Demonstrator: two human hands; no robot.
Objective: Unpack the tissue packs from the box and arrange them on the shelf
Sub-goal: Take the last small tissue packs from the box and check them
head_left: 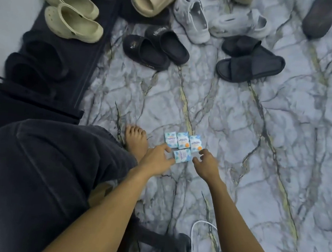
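Note:
Four small white-and-blue tissue packs lie on the marble floor. Three form a row, the left pack (169, 142), the middle pack (183, 142) and the right pack (195, 144), and a fourth pack (182, 155) lies just in front of them. My left hand (156, 159) reaches in from the left, its thumb at the front pack's lower left corner and a fingertip at the left pack. My right hand (206, 163) hovers on the right, fingers loosely curled, one fingertip by the right pack's corner. Neither hand lifts a pack. The black shelf (88, 69) stands at left.
The shelf carries beige clogs (74, 14) and dark shoes. Several slippers and sandals (155, 52) are scattered on the floor beyond the packs. My bare foot (135, 141) is left of the packs. A black plastic frame (157, 247), a white cable (201, 227) and a tan cardboard edge (99, 193) lie near me.

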